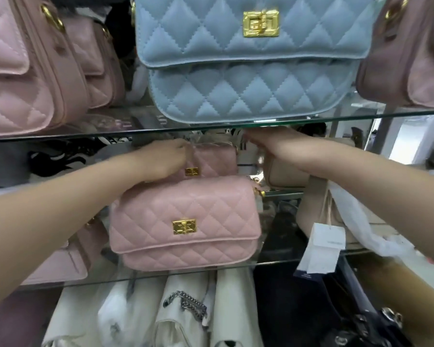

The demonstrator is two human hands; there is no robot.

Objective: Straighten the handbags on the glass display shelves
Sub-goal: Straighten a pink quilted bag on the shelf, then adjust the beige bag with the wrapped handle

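Upper glass shelf (60, 135): runs left to right across the view. On it, centre: blue quilted bag (246, 61), upright, long axis left to right, flap and gold clasp (261, 22) facing the viewer. Far left: two pink bags (23, 78), turned at an angle. Right edge: mauve bag (409, 58), partly out of view.

Middle glass shelf (298, 260): near front, pink quilted bag (186, 221), upright, long axis left to right and level with the shelf edge, flap and gold clasp facing the viewer. Directly behind it, farther back: second pink quilted bag (211, 159), same facing, only its top part visible. To the right: beige bag (286, 171) with white wrapping paper (361, 221) and hanging white tag (321, 249).

Lower level: white bags (186, 309) with a silver chain; dark bag (361, 329) at right.

Left hand (161, 159): reaches under the upper shelf, fingers curled onto the top left of the rear pink bag.

Right hand (263, 140): at the top right of that bag, just under the upper shelf; whether its fingers are closed cannot be told.
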